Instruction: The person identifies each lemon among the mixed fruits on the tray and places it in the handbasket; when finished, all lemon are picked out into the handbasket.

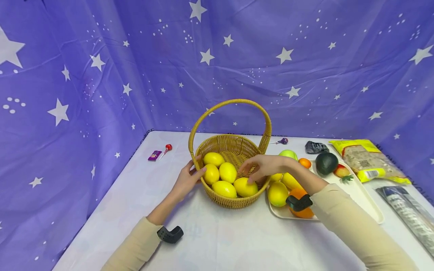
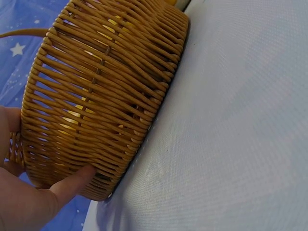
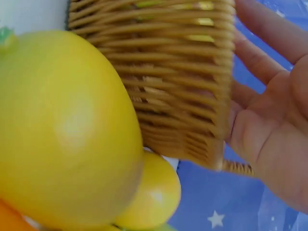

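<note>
I have the left hand (image 1: 185, 178) gripping the rim of the wicker basket (image 1: 234, 203), which stands mid-length toward the back edge of the desk (image 1: 217, 241). My right hand (image 1: 266, 165), fingers loosely parted, hangs inside it near five lemons (image 1: 228, 172); I can't tell whether it touches one. A fruit tray (image 1: 362, 195) lies toward the right edge, a red lollipop (image 1: 168, 147) near the back left corner.
</note>
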The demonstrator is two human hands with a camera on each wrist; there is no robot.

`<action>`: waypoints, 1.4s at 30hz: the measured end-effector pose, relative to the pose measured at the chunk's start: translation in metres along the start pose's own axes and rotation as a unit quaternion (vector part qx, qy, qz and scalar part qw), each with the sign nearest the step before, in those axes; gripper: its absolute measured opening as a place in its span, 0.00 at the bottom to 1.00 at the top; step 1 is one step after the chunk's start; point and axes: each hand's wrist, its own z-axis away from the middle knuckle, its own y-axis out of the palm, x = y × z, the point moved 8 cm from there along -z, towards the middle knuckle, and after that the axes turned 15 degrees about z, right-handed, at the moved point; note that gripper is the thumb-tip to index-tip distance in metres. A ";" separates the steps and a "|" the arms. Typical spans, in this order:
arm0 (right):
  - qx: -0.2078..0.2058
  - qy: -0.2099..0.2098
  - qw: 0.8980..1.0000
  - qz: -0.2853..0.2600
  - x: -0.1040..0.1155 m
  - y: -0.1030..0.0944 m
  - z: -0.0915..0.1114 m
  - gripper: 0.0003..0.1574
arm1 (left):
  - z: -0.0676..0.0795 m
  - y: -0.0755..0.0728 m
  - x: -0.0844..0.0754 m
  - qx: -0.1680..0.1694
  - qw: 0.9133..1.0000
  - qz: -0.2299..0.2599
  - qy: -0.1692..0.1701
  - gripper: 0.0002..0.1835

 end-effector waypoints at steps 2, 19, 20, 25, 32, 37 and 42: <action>-0.016 -0.007 1.000 -0.022 -0.003 -0.007 0.008 0.30 | 0.000 0.000 0.000 0.001 1.000 -0.001 0.001 0.32; -0.169 0.043 0.981 -0.089 -0.082 -0.037 0.109 0.35 | 0.001 -0.002 -0.003 -0.002 1.000 -0.015 -0.001 0.32; -0.172 0.048 0.979 -0.095 -0.087 -0.033 0.113 0.36 | 0.001 -0.002 -0.003 -0.003 1.000 -0.015 -0.002 0.32; -0.177 0.068 0.973 -0.134 -0.111 -0.016 0.126 0.36 | 0.002 -0.002 -0.003 0.001 1.000 -0.011 -0.003 0.32; -0.168 0.110 0.971 -0.131 -0.128 0.002 0.126 0.36 | 0.002 -0.002 -0.002 0.000 1.000 -0.002 -0.004 0.32; -0.161 0.136 0.971 -0.109 -0.130 0.008 0.122 0.37 | 0.001 -0.001 0.000 0.002 1.000 0.000 -0.006 0.32; -0.168 0.146 0.970 -0.100 -0.128 0.007 0.120 0.40 | 0.000 -0.001 0.002 0.006 1.000 0.005 -0.003 0.32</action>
